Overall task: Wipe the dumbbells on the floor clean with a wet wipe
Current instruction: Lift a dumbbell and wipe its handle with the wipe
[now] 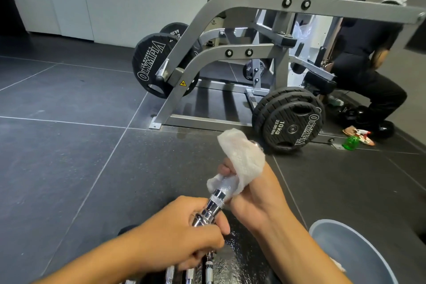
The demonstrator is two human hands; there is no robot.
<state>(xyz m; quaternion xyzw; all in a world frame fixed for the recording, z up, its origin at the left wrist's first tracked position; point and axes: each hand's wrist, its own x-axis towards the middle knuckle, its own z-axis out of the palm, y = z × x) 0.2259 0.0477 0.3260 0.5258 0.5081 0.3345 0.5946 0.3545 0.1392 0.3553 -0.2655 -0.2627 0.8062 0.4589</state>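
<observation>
A chrome dumbbell bar (213, 203) is held up in front of me, slanting from lower left to upper right. My left hand (184, 233) grips its near, collared end. My right hand (255, 193) wraps a white wet wipe (242, 159) around the bar's far part; the wipe covers the fingers and hides the far tip. Several more chrome bars (189, 275) lie on the floor below my hands, at the bottom edge.
A grey basin (355, 242) stands at the lower right. Ahead is a grey plate-loaded machine (230, 57) with black Olympia weight plates (292, 127). A person in black (368, 71) crouches at the right beside a green bottle (350, 143). Dark tiled floor spreads to the left.
</observation>
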